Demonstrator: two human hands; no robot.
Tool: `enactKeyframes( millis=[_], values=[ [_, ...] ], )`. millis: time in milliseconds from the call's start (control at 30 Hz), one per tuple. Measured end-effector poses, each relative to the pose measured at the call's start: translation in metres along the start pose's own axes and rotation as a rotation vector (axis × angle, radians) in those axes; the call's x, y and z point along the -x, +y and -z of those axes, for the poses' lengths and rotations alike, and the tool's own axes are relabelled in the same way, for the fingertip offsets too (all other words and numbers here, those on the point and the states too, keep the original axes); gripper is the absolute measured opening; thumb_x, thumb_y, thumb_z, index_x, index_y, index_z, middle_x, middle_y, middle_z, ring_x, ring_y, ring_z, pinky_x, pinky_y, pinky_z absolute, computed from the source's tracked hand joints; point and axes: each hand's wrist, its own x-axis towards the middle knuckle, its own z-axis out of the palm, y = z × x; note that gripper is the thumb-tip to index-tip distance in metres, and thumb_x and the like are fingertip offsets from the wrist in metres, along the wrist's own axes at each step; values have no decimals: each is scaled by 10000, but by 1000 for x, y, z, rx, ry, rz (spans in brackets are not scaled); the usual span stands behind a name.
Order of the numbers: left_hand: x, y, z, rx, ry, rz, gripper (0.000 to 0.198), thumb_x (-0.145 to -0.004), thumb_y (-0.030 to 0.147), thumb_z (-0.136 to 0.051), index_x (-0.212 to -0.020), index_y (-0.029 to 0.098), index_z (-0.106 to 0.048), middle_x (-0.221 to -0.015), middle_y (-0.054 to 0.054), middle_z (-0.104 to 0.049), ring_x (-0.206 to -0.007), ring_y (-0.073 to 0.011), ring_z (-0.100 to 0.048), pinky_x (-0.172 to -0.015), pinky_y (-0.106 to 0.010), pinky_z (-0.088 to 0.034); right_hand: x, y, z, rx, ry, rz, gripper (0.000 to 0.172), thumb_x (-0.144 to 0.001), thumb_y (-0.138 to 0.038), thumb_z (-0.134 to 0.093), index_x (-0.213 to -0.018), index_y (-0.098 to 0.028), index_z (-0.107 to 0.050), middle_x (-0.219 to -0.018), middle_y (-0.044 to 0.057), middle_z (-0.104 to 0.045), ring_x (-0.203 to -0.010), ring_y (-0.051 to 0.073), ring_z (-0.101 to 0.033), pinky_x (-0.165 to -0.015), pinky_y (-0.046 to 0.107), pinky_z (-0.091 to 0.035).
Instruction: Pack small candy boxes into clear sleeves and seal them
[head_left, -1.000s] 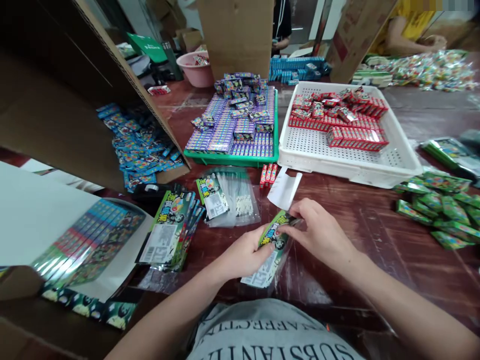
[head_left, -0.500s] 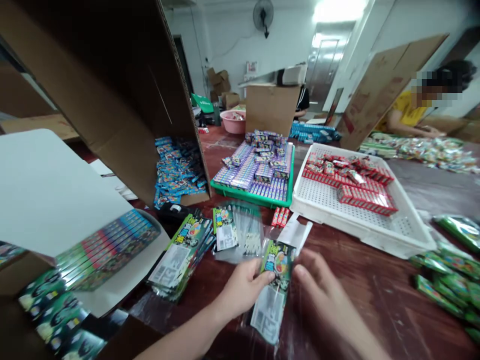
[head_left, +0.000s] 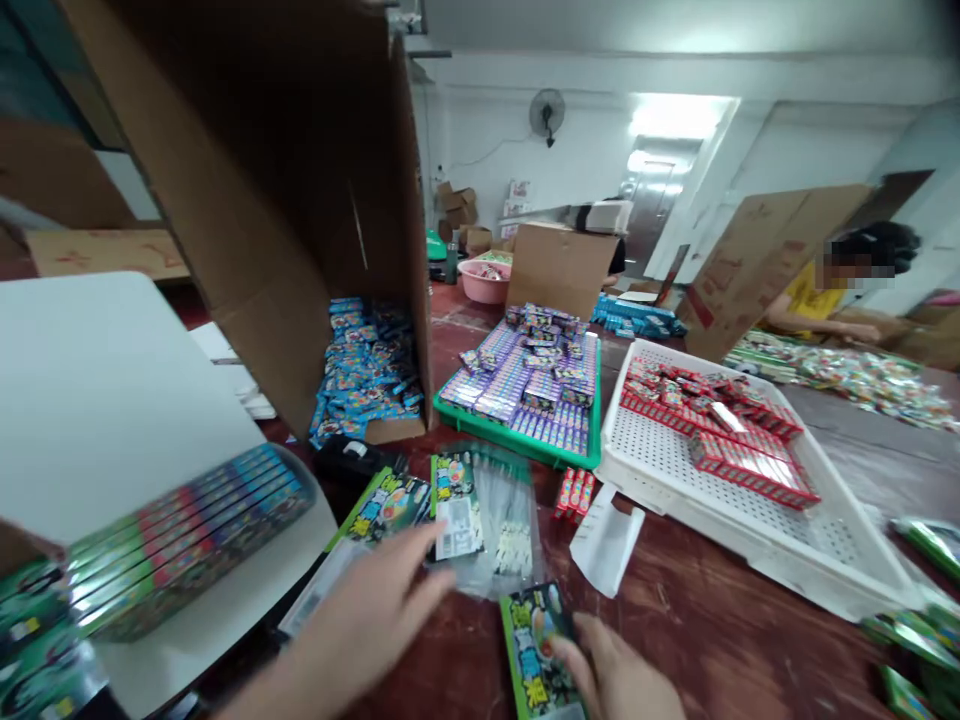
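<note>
Left of the white tray [head_left: 750, 535] sit one green tray [head_left: 517, 447] and three loose red packs [head_left: 574, 492], beyond it one pink basin [head_left: 484, 283], and nearer one green packet [head_left: 534, 640] in the right hand [head_left: 619, 682].

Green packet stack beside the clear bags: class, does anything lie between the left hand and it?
Nothing visible does. The left hand, blurred, is right at the near end of the green packet stack. The clear bags lie just right of it; the right hand holds a single green packet.
</note>
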Motion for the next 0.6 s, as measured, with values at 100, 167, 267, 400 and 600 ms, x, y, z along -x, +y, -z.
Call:
enactKeyframes(
  millis=[100, 167, 267, 400, 600],
  values=[
    [-34, -41, 68, -385, 148, 77, 468, -982, 342, -491, -1402, 151, -567, -1402, -169, -630, -1306, -332, -591, -1121, -462, -440, -62, -25, 51, 84, 183, 312, 409, -997, -537, -473, -1206, -251, -676, -1155, 114, -762, -1017, 282, -742, -829, 365, -598],
    [-60, -66, 102, -569, 142, 130, 425, -965, 250, -494, -1353, 98, -579, -1296, -218, -670, -1197, -359, -648, -1020, -476, -499, -137, -49, 72, 75, 231, 545, 454, -995, -504, -490, -1309, -198, -609, -1240, 152, -717, -1148, 311, -679, -999, 458, -539],
    [-99, -95, 129, -630, 70, 151, 415, -897, 154, -559, -1305, 91, -601, -1245, -222, -679, -1181, -346, -649, -1002, -440, -492, -260, -94, 74, 260, 163, 552, 672, -958, -373, -537, -1524, -55, -363, -1540, 258, -457, -1444, 369, -419, -1157, 519, -387],
    [-142, -114, 135, -595, -158, -14, 565, -705, 115, -766, -1248, 240, -673, -1279, -69, -705, -1218, -261, -627, -1032, -309, -458, -369, -134, 64, 275, 95, 442, 807, -900, -245, -580, -1585, -15, -222, -1625, 311, -271, -1473, 444, -338, -1145, 586, -355],
    [-191, -125, 129, -673, -215, -145, 464, -819, 206, -688, -1281, 235, -662, -1321, -89, -683, -1267, -281, -586, -1109, -378, -388, -394, -145, 71, 262, 52, 395, 433, -980, -366, -625, -1363, -174, -565, -1358, 132, -602, -1172, 277, -627, -980, 506, -537]
  ],
)
